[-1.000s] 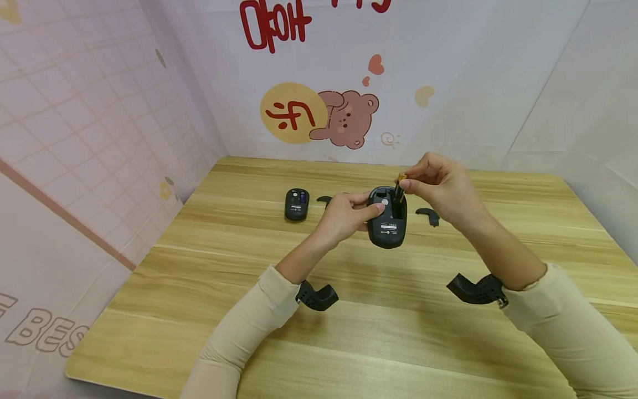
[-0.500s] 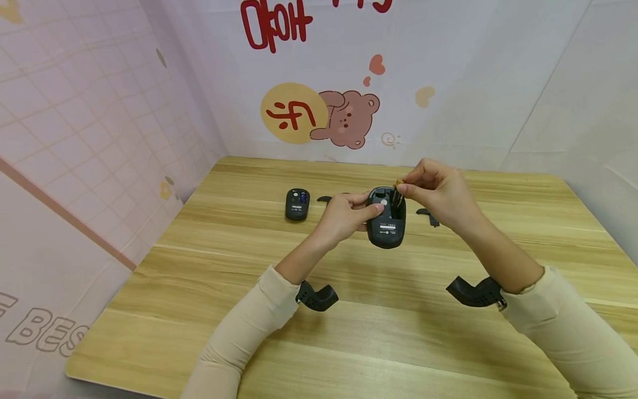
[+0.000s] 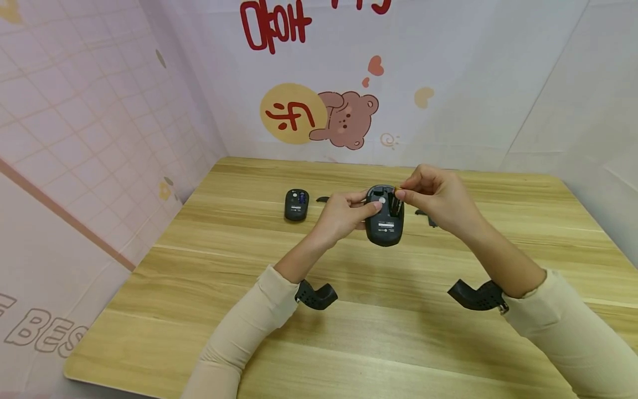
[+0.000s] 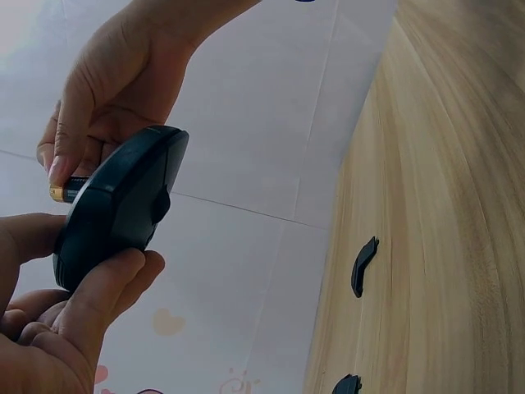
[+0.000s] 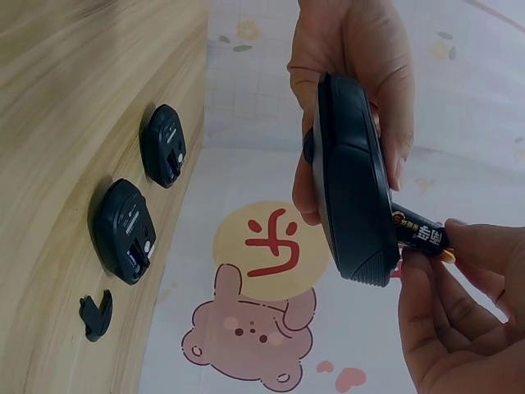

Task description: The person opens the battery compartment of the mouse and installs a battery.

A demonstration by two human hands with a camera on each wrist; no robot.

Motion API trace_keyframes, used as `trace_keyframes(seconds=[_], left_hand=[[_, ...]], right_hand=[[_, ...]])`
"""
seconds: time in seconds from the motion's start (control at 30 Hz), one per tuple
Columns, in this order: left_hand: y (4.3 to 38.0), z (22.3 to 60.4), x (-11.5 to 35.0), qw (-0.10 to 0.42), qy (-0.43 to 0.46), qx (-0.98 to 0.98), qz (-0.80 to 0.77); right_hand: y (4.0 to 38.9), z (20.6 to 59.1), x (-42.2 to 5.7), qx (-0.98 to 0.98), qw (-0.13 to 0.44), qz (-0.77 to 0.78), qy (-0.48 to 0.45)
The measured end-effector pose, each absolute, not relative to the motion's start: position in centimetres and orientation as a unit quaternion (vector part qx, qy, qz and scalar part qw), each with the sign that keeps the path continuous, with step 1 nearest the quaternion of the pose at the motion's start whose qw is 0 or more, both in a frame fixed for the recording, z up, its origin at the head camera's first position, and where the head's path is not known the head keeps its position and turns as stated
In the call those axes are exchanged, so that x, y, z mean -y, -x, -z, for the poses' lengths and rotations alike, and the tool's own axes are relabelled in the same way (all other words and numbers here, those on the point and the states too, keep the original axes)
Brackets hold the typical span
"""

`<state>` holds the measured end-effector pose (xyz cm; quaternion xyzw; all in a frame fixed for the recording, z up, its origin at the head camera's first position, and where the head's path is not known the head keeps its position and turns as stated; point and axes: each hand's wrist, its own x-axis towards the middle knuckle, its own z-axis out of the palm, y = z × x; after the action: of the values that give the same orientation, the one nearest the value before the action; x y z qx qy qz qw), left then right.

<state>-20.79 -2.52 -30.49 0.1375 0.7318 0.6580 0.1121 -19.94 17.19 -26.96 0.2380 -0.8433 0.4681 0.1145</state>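
Observation:
My left hand (image 3: 345,215) holds a black computer mouse (image 3: 384,226) above the table, its underside facing me and its battery slot uncovered. The thumb lies on the underside, with fingers behind. Between thumb and fingertips, my right hand (image 3: 435,191) pinches the gold end of a black battery (image 5: 420,232). The battery's other end is in the slot, and it stands tilted out of the mouse. In the left wrist view the battery's gold end (image 4: 57,194) shows under the right fingertips.
On the wooden table (image 3: 239,244) a second mouse (image 3: 297,205) lies underside up with a blue battery in it. The right wrist view shows another such mouse (image 5: 123,231), hidden by my left hand in the head view. Small black battery covers (image 4: 363,267) lie about.
The right hand has come down and slightly left, and the battery now lies lower and deeper in the mouse's slot. The left hand has barely shifted.

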Motion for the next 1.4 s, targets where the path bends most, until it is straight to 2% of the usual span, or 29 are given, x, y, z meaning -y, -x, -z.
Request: trace_keyframes(seconds=[0.67, 0.8, 1.03, 1.23, 1.4], left_hand=[[20.7, 30.5, 2.4, 0.114, -0.14, -0.732, -0.657], [20.6, 30.5, 2.2, 0.123, -0.14, -0.737, -0.65], [20.4, 30.7, 1.9, 0.126, -0.135, -0.744, -0.642], [20.4, 30.5, 1.9, 0.125, -0.131, -0.751, -0.635], [19.1, 28.8, 2.0, 0.123, -0.119, -0.758, -0.63]], right_hand=[[19.7, 27.4, -16.8, 0.85, 0.112, -0.457, -0.238], [19.8, 27.4, -17.3, 0.863, 0.083, -0.444, -0.227], [20.2, 27.9, -18.0, 0.838, -0.006, -0.497, -0.225], [20.3, 28.0, -18.1, 0.826, -0.015, -0.519, -0.219], [20.2, 27.9, -18.0, 0.82, -0.024, -0.53, -0.216]])
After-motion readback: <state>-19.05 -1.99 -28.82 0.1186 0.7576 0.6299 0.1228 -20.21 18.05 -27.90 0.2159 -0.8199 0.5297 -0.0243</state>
